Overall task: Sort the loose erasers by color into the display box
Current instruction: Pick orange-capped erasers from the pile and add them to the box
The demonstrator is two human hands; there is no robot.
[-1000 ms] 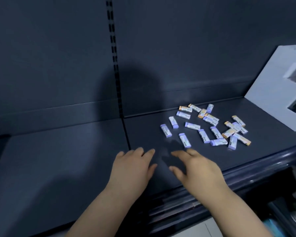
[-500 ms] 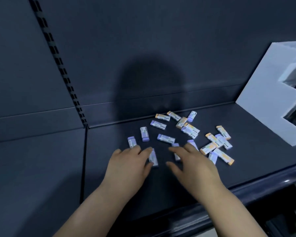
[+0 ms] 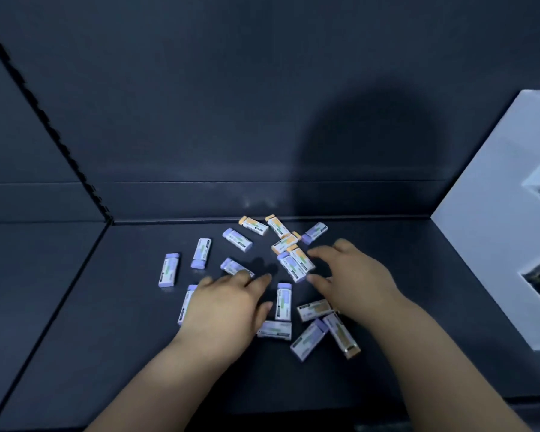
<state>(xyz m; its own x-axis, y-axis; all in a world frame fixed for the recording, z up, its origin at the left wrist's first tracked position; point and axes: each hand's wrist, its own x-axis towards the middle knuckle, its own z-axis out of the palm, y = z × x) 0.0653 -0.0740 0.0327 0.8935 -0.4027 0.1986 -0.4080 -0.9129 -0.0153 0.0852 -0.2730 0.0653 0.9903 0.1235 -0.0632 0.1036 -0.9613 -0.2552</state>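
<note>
Left hand (image 3: 228,302): palm down, fingers loosely spread and holding nothing; fingertips at a purple-capped eraser (image 3: 235,267), though contact cannot be confirmed; it partly covers another purple one (image 3: 186,304).
Right hand (image 3: 353,280): spread wide, palm down, empty; thumb and forefinger bracket a stacked purple and orange pair (image 3: 296,262).
Arms: both bare forearms reach forward from the lower edge over the dark shelf (image 3: 75,322).
Erasers: scattered loose on the shelf around both hands; purple and orange mixed.
Display box (image 3: 493,232): white, at the right edge, well apart from the erasers; its contents cannot be made out.
</note>
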